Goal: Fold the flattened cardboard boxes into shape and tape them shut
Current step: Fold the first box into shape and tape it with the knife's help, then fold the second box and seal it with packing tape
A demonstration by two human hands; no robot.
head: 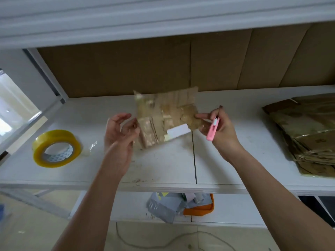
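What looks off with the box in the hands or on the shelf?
The cardboard box is worn: old tape patches and a white label cover it, and its top edge looks ragged. The right hand pinches its corner while also holding a pink cutter. The shelf shows brown specks.

head-worn view, facing down, close over shelf (163, 165)

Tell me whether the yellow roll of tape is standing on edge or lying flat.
Lying flat: the yellow roll of tape rests on its side on the white shelf, core hole facing up.
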